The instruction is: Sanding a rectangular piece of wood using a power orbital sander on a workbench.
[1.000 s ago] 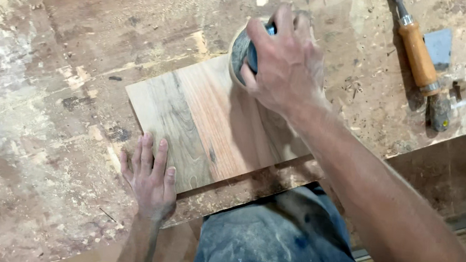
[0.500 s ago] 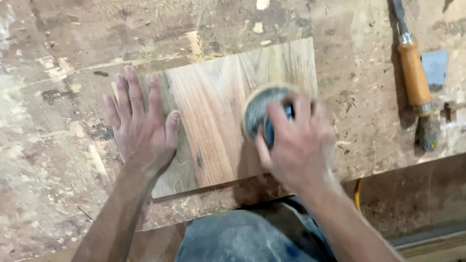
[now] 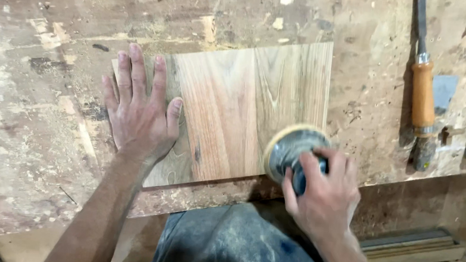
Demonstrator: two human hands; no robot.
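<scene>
Here, the left hand lies flat, pinning the wooden board steady; the right hand grips a round sander at its near right corner.

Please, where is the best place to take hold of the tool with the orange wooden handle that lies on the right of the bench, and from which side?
Probably best by the orange wooden handle, coming down from above. The tool lies flat on the workbench, lengthwise away from the person, its metal shank pointing to the far edge. The handle is thick, rounded and free on both sides, with bare bench beside it.
</scene>
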